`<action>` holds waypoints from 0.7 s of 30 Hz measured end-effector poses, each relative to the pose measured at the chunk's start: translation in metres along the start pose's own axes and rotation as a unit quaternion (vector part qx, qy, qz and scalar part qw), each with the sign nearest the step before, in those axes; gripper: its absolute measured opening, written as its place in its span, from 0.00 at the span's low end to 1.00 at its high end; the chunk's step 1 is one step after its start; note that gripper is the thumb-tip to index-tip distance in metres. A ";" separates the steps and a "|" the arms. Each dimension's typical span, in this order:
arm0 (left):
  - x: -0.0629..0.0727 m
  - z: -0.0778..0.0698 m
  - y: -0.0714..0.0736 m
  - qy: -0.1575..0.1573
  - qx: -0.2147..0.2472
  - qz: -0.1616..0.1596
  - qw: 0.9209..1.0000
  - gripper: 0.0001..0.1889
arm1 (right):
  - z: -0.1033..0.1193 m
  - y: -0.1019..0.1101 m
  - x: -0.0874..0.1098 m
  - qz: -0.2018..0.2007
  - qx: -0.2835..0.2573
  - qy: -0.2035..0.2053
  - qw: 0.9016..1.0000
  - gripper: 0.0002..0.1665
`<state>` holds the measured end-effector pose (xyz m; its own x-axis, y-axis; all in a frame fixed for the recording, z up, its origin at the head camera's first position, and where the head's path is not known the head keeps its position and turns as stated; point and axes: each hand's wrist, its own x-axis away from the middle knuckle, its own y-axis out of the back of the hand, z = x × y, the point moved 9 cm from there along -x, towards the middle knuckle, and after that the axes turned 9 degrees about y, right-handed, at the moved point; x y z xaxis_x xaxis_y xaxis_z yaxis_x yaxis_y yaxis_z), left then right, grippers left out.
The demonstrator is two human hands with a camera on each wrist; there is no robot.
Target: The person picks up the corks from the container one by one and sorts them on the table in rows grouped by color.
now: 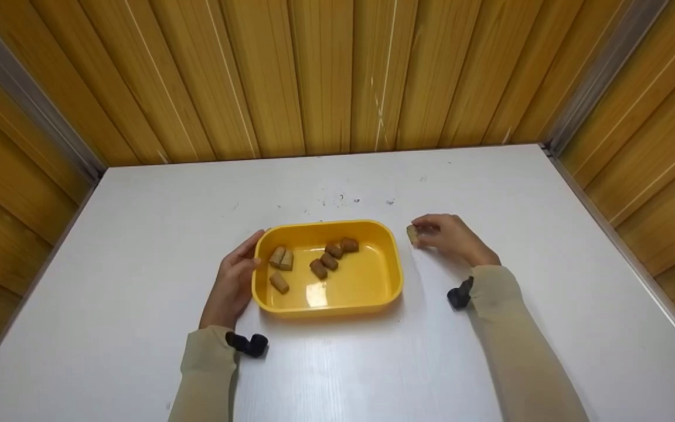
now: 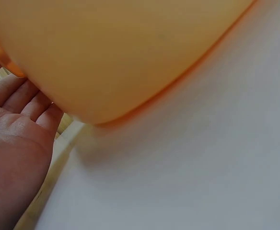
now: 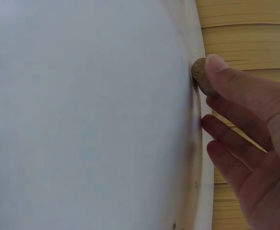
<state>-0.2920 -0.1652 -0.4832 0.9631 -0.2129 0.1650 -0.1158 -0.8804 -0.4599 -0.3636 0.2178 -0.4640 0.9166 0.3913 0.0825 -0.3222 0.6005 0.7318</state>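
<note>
My left hand point(image 1: 237, 281) holds the left end of a yellow plastic tray point(image 1: 326, 312), with the thumb at the rim and the fingers along the outer wall. The left wrist view shows those fingers against the tray's side point(image 2: 130, 52). Inside the tray, three light tan corks point(image 1: 279, 283) lie at the left, and several darker brown corks point(image 1: 318, 269) form a slanting row near the middle. Just right of the tray, my right hand point(image 1: 454, 239) pinches one light cork point(image 1: 412, 235) between thumb and fingers. Its rounded, speckled end shows in the right wrist view point(image 3: 204, 76).
The white table point(image 1: 326, 375) has small dark marks point(image 1: 356, 200) behind the tray. Wood-patterned panels point(image 1: 320, 76) stand along its back and both sides. A black wrist device point(image 1: 251, 344) sits at the left sleeve, another black device point(image 1: 460, 295) at the right sleeve.
</note>
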 end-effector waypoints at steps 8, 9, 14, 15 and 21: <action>0.000 -0.001 0.001 -0.002 0.010 -0.003 1.000 0.31 | 0.002 0.001 0.001 0.003 0.001 0.003 1.000 0.28; 0.000 -0.001 0.000 -0.001 0.008 -0.004 1.000 0.31 | 0.001 0.001 0.001 0.004 0.002 0.002 1.000 0.28; 0.001 0.000 -0.001 -0.003 0.011 0.005 1.000 0.31 | 0.001 0.001 0.001 0.005 0.001 0.004 1.000 0.29; 0.002 0.000 -0.002 -0.004 0.012 0.007 1.000 0.31 | 0.001 0.001 0.001 0.007 0.000 0.006 1.000 0.29; 0.003 -0.001 -0.002 -0.006 0.018 0.013 1.000 0.30 | 0.004 0.001 0.001 0.013 -0.001 0.004 1.000 0.31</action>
<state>-0.2895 -0.1644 -0.4809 0.9627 -0.2301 0.1420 -0.1325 -0.8591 -0.4944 -0.3625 0.2160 -0.4606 0.9058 0.4128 0.0958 -0.3466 0.5917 0.7278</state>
